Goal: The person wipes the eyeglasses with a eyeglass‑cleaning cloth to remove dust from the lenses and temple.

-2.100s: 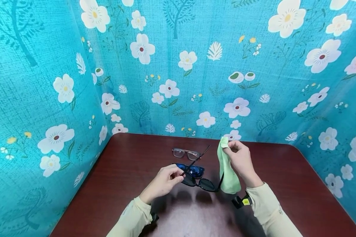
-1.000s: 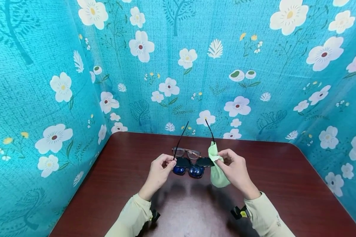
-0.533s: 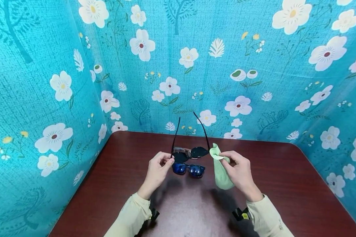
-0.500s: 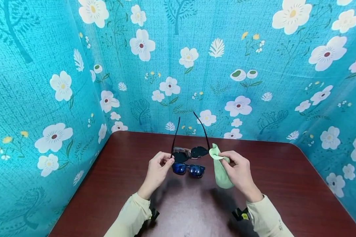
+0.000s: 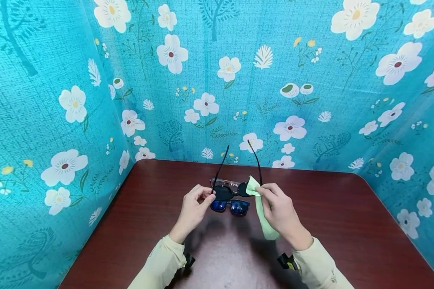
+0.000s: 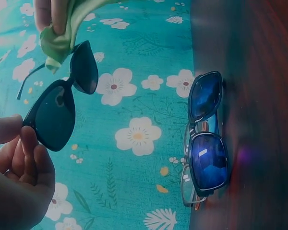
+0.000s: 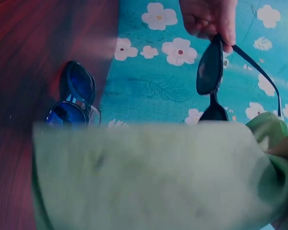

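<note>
Black sunglasses (image 5: 223,193) are held up above the table, lenses facing the person, with both temples pointing away. My left hand (image 5: 194,209) pinches them at the left hinge corner, thumb against fingers, as the left wrist view also shows. My right hand (image 5: 279,210) pinches a light green cloth (image 5: 266,218), whose top corner lies against the right lens and covers part of it. The rest of the cloth hangs down below that hand. In the right wrist view the cloth (image 6: 57,43) fills much of the lower picture and hides most of the right fingers.
Blue-lensed sunglasses (image 5: 239,207) lie on the dark red table (image 5: 148,208) below the held pair. Behind them lie clear-lensed glasses (image 6: 187,187), partly hidden in the head view. A blue flowered curtain (image 5: 202,80) rises behind the table's back edge.
The black sunglasses were turned to face the person with temples away, then lowered slightly. My right hand has moved left, bringing the cloth's corner onto the right lens.
</note>
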The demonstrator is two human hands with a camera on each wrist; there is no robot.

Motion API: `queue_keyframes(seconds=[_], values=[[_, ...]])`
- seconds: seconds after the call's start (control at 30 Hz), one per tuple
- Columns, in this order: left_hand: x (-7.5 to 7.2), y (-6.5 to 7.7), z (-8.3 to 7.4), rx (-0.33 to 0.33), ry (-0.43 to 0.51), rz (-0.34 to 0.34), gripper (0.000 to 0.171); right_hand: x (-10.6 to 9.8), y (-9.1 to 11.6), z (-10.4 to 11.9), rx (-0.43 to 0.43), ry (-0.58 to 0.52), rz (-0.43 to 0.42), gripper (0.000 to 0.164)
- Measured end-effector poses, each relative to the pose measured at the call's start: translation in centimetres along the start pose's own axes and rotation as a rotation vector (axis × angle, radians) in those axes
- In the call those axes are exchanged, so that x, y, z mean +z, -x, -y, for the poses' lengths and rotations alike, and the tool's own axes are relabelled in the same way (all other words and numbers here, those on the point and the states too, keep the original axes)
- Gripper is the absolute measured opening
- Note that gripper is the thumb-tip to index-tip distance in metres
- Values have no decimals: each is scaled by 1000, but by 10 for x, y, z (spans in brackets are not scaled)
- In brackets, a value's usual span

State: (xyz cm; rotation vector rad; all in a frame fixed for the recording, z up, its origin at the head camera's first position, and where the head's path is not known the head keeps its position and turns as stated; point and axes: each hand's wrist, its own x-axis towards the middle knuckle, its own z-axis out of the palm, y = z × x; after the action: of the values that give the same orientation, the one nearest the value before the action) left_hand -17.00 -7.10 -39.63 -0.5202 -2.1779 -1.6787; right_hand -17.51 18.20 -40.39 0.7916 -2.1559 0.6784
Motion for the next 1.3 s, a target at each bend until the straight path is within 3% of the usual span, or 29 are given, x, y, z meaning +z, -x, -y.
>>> queue_keyframes(seconds=[0.23, 0.6, 1.0, 1.3], values=[[5, 2, -1, 31, -13, 20, 7, 7, 0, 7, -39, 124, 66, 24], [10, 2, -2, 103, -47, 4, 8, 10, 2, 13, -13, 122, 206, 21], [12, 3, -2, 199, -39, 31, 8, 13, 4, 12, -46, 133, 176, 25], [11, 5, 1, 223, -37, 19, 11, 10, 5, 9, 27, 233, 175, 23]])
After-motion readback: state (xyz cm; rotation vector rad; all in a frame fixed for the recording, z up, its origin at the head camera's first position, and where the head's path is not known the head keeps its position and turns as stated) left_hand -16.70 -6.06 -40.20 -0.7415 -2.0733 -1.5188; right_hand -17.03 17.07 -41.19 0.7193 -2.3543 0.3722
